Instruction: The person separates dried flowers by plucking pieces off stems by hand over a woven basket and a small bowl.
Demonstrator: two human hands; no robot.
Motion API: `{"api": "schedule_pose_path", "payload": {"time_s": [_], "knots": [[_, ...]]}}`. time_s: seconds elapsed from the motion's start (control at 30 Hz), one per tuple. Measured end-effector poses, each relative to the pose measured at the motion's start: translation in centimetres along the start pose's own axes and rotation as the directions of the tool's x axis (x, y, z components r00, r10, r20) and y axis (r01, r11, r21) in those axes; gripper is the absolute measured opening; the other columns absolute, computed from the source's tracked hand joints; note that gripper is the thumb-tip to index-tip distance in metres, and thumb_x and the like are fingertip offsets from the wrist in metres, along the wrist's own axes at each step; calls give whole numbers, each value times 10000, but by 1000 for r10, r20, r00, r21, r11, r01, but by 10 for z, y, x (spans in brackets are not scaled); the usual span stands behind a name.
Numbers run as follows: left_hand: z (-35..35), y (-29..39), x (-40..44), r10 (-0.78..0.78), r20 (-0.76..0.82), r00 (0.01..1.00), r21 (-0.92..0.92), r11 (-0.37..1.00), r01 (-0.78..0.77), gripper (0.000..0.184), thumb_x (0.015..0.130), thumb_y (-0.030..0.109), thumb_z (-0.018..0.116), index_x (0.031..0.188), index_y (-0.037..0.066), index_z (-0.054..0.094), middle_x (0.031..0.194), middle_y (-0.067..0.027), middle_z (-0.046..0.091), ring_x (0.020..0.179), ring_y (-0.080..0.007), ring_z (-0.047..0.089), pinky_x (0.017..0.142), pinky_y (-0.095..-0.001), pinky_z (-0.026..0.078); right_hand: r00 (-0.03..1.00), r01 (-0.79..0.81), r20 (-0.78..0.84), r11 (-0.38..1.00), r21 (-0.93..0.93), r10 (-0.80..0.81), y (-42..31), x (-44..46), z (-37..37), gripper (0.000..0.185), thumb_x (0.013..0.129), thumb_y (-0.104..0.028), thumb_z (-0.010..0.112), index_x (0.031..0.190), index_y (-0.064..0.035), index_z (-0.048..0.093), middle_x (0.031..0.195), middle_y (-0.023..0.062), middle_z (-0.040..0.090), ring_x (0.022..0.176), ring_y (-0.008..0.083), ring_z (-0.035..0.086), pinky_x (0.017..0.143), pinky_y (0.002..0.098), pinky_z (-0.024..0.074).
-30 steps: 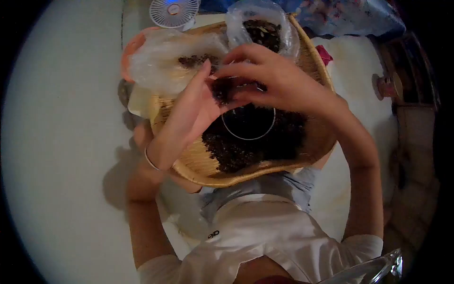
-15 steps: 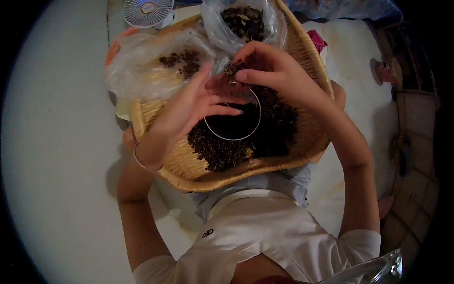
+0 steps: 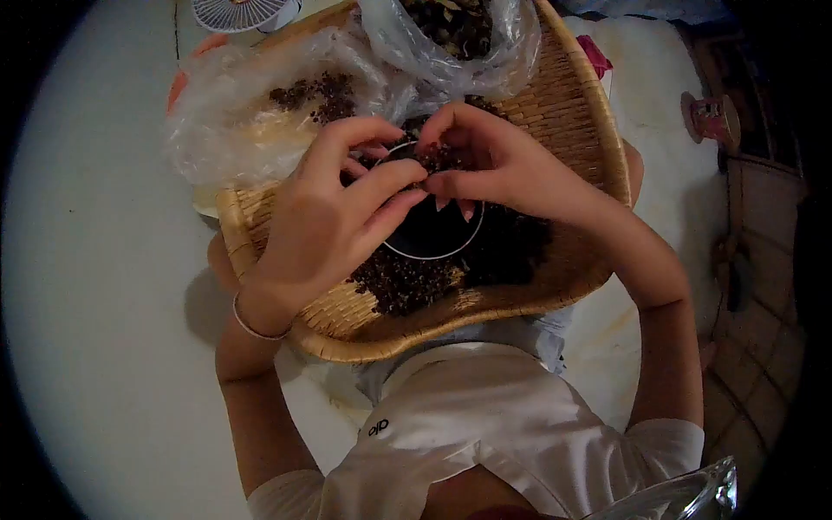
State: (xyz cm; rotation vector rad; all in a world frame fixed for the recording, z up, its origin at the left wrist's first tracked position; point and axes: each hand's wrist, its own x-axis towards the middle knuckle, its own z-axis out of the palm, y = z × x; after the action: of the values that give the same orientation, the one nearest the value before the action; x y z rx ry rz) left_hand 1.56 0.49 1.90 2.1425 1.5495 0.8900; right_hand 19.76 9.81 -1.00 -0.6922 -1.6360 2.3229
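My right hand [image 3: 494,165] is closed around a clump of dark dried plant bits [image 3: 440,158]; its kind is not clear. My left hand [image 3: 347,186] comes in from the other side, with its thumb and a finger pinched at the clump's edge and its other fingers curled above. Directly beneath both hands sits a round dark bowl with a pale rim [image 3: 431,257], partly covered by them. Loose dark crumbs [image 3: 407,282] lie around the bowl on a shallow woven basket [image 3: 338,325], which rests across the lap.
A clear plastic bag [image 3: 225,130] with dark bits lies at the basket's left. Another bag [image 3: 511,74] at the back holds dark leafy material [image 3: 451,30]. Beyond the rim are a small white fan [image 3: 247,10], a pink cloth [image 3: 594,56] and a pinkish cup-like object [image 3: 715,120].
My left hand has turned from spread, with palm showing, to curled fingers at the clump. My right hand has come slightly lower, still holding the clump. The view has shifted a little.
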Motion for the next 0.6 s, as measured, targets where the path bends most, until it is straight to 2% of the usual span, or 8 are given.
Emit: {"api": "schedule_pose_path", "payload": {"time_s": [0.2,0.37,0.47,0.53,0.6], "knots": [[1,0,2,-30,30,999,92,995,27,165,709,96,674,863,97,615,993,-56,506,773,-193,552,649,-298,477,995,25,97,997,67,-31,2,3,-6,324,790,-33,617,1072,-27,457,956,70,554,800,116,570,617,235,510],[1,0,1,-48,50,998,142,989,41,162,709,94,673,855,92,604,979,-57,508,757,-199,548,645,-310,476,994,43,97,991,123,-55,8,3,-7,314,794,-10,606,1073,-29,464,971,58,549,842,116,560,657,247,513],[2,-2,1,-14,41,999,126,992,9,192,705,95,678,879,94,597,980,-62,511,778,-209,554,657,-316,478,992,58,103,989,133,-72,8,3,-7,307,799,-7,598,1075,-34,465,979,52,546,849,117,557,670,252,512],[2,-3,0,-66,1,998,-41,997,66,215,703,95,682,898,95,591,986,-67,511,802,-216,562,673,-321,480,993,58,100,991,119,-70,7,3,-7,303,803,-8,593,1076,-37,466,982,48,544,850,117,555,674,253,510],[0,-1,2,-95,19,995,-49,994,96,203,705,98,681,887,92,592,988,-68,511,816,-219,565,679,-321,481,992,86,82,994,68,-92,8,2,-6,304,800,-6,589,1075,-41,465,977,44,543,852,108,551,691,249,504]]}}
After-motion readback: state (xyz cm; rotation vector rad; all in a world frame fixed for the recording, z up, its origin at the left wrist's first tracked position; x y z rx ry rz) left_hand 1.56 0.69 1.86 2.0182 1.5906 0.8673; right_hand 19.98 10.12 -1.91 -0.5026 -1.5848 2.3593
